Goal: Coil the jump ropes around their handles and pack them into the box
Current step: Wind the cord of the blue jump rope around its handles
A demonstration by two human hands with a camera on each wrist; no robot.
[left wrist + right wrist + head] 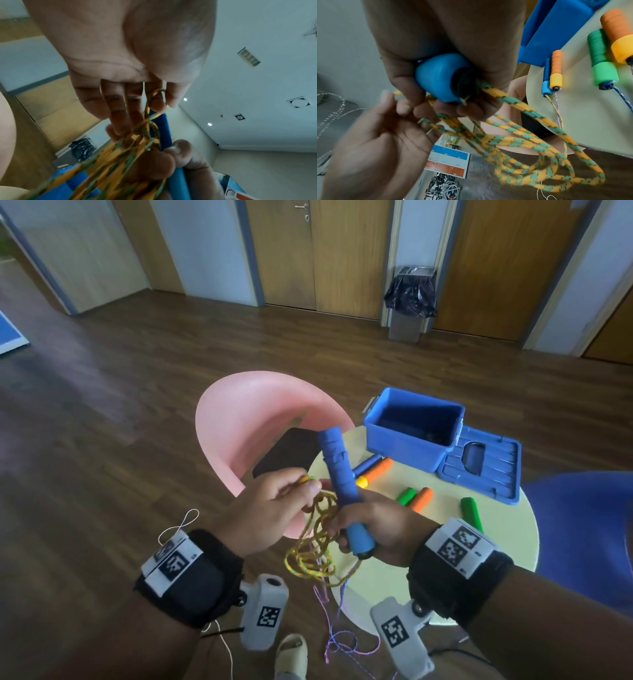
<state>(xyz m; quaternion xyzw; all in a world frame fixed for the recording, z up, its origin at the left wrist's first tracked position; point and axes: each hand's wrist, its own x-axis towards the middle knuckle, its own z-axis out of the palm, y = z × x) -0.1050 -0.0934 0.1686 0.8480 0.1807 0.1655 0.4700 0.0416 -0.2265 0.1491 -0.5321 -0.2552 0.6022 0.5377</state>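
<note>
A blue jump-rope handle (340, 491) is being gripped in the right hand (376, 529), held upright just above the near edge of a round table (496, 529), with fingers and thumb wrapped round its lower end. A strand of the yellow-and-green rope (315, 546) is being pinched between thumb and fingertips of the left hand (267, 508), while the remaining loops are being left to hang loose and tangled below both hands. Judged from its drape, the braided cord is being treated as light, limp and apt to snarl; tension is likely being needed on each turn, and the strand is best being taken close to the handle. The foam-wrapped handle looks stiff, grippy and easy to clamp at its end. Still unpacked, orange handles (375, 469) and green handles (471, 511) are lying on the table, beside an open blue box (411, 436) and its lid (479, 470). What lies inside the box cannot be made out.
</note>
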